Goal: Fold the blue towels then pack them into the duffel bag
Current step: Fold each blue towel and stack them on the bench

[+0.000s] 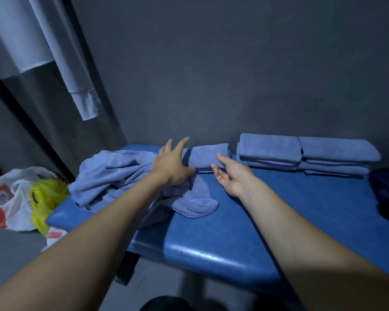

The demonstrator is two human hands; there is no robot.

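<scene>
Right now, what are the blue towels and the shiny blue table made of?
The folded towels and the crumpled towel look like soft, matte, fuzzy cloth, maybe microfiber: they drape, wrinkle and have stitched edges. The table looks like padded vinyl or fake leather: it is smooth, glossy and shows bright light streaks along its rounded edge. I can't be sure from the look alone.

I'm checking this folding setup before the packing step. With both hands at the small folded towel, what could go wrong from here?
1. The left hand is spread over the loose towel heap; dragging it could pull the folded towel open.
2. A corner of the heap lies toward the edge of the blue bench and might slide to the floor.
3. The right hand could nudge the two folded stacks, which sit close by.
</scene>
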